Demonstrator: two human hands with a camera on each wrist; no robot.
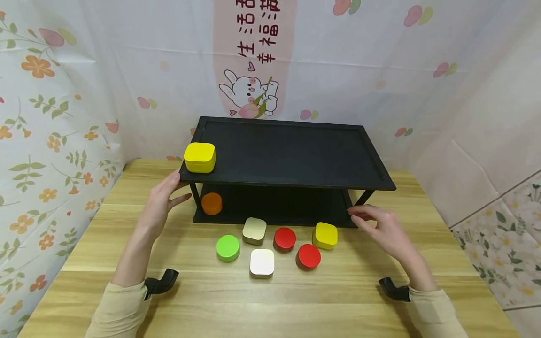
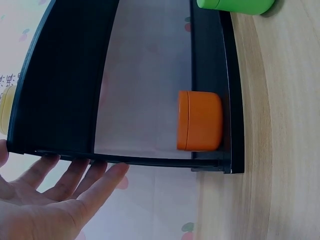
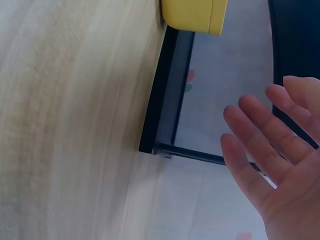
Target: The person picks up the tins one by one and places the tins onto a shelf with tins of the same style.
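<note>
A black two-tier shelf [image 1: 279,152] stands on the wooden table. My left hand [image 1: 160,202] is at its left end, with the fingertips against the side bar [image 2: 150,161] in the left wrist view and the thumb up by the top board. Above this hand a yellow rounded-square box [image 1: 200,158] sits on the top board's front left corner. An orange round box [image 1: 212,203] occupies the left of the lower tier. By the right front post [image 1: 362,198], my right hand [image 1: 382,230] has its fingers loosely extended and grips nothing.
In front of the shelf lie a green round box [image 1: 228,248], a cream square box [image 1: 254,231], a white square box [image 1: 262,263], two red round boxes, one nearer the shelf [image 1: 285,239], and a yellow square box [image 1: 325,235]. A printed curtain [image 1: 160,56] hangs behind.
</note>
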